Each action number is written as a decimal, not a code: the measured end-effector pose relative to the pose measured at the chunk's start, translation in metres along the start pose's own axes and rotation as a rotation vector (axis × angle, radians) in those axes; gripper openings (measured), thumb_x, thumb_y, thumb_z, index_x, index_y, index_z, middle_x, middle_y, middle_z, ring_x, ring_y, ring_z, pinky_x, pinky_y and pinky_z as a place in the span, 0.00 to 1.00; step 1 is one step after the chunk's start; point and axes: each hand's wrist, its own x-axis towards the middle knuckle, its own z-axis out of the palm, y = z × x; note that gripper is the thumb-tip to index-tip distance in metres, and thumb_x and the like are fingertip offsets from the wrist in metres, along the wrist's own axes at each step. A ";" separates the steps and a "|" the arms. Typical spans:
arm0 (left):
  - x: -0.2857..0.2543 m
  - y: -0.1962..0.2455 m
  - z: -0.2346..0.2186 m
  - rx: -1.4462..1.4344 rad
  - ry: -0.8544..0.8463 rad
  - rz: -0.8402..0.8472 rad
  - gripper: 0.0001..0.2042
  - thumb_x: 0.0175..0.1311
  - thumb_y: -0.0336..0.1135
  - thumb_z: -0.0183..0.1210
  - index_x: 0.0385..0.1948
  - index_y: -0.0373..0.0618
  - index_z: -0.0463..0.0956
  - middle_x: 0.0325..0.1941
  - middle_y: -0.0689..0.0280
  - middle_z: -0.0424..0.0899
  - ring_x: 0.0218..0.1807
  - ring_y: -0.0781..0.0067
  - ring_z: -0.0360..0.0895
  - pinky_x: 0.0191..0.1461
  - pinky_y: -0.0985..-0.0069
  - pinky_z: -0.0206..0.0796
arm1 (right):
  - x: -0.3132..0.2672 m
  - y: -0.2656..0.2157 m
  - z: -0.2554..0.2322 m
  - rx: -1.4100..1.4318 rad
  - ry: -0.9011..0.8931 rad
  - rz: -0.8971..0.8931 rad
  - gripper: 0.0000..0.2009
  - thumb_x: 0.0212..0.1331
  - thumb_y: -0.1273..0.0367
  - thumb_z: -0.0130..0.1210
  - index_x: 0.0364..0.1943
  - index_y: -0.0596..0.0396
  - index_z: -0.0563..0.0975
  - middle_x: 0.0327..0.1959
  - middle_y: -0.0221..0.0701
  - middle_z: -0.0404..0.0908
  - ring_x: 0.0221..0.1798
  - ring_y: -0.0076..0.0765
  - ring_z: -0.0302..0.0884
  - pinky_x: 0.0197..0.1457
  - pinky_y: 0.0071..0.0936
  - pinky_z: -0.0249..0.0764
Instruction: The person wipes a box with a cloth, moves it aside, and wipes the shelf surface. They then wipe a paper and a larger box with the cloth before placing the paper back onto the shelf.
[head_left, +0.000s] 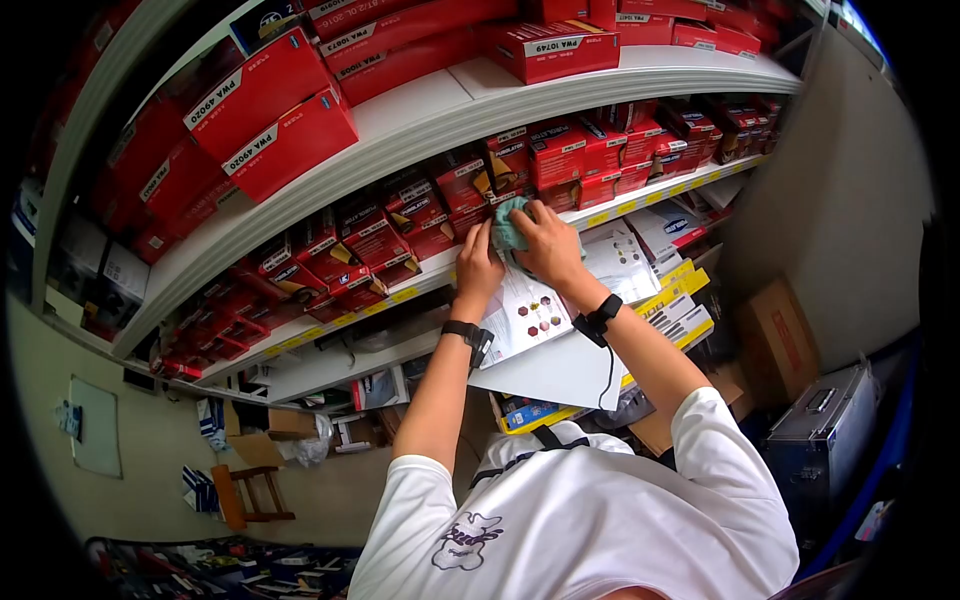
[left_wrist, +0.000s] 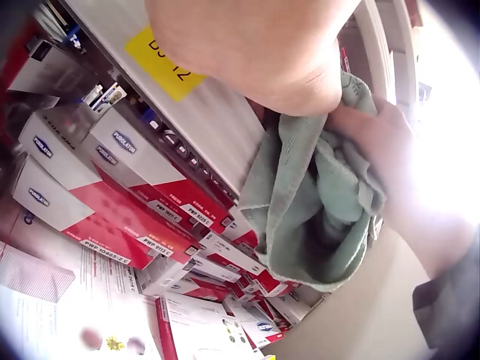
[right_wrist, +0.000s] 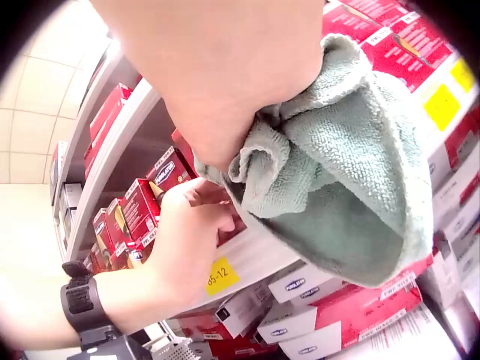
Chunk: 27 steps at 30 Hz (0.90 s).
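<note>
A green cloth (head_left: 508, 225) is bunched in my right hand (head_left: 545, 245), which presses it against the front of the middle shelf (head_left: 620, 207) among red boxes (head_left: 560, 160). In the right wrist view the cloth (right_wrist: 345, 172) hangs below my right hand (right_wrist: 225, 75). My left hand (head_left: 480, 262) is just left of the cloth, at the shelf lip. Its fingers (right_wrist: 214, 214) curl against the shelf edge above a yellow label (right_wrist: 219, 275); what they hold is hidden. The left wrist view shows the cloth (left_wrist: 315, 202) between my left hand (left_wrist: 262, 45) and my right hand (left_wrist: 382, 150).
Shelves of red and white boxes (head_left: 270, 120) rise above and to both sides. A slanted board with printed sheets (head_left: 540, 320) juts out below my forearms. A brown carton (head_left: 775, 340) and a metal case (head_left: 825, 420) stand at the right; a small wooden stool (head_left: 245, 490) is at the lower left.
</note>
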 end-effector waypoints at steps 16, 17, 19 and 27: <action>-0.006 0.005 -0.041 0.019 0.061 -0.118 0.25 0.57 0.20 0.53 0.61 0.42 0.71 0.59 0.51 0.76 0.59 0.41 0.76 0.61 0.57 0.72 | 0.006 -0.030 0.003 0.094 0.036 -0.129 0.30 0.38 0.68 0.70 0.53 0.46 0.76 0.50 0.35 0.77 0.48 0.44 0.80 0.44 0.39 0.80; -0.006 0.005 -0.045 0.031 0.045 -0.118 0.25 0.58 0.20 0.53 0.61 0.42 0.70 0.59 0.51 0.76 0.59 0.41 0.75 0.60 0.57 0.72 | 0.007 -0.034 0.006 0.099 0.033 -0.130 0.30 0.38 0.68 0.70 0.53 0.46 0.76 0.50 0.35 0.77 0.48 0.44 0.80 0.44 0.39 0.80; -0.009 0.001 -0.043 0.050 0.023 -0.136 0.25 0.58 0.20 0.53 0.61 0.42 0.70 0.59 0.51 0.76 0.59 0.41 0.75 0.60 0.57 0.72 | 0.011 -0.041 0.013 0.064 -0.022 -0.079 0.30 0.38 0.68 0.70 0.54 0.47 0.76 0.51 0.35 0.77 0.49 0.46 0.80 0.45 0.39 0.80; -0.039 -0.006 -0.056 0.141 0.042 0.147 0.15 0.53 0.22 0.57 0.45 0.43 0.77 0.43 0.58 0.79 0.47 0.50 0.78 0.52 0.59 0.71 | -0.036 -0.027 0.029 0.128 -0.075 -0.244 0.31 0.39 0.68 0.70 0.54 0.47 0.74 0.51 0.36 0.75 0.49 0.46 0.78 0.45 0.40 0.79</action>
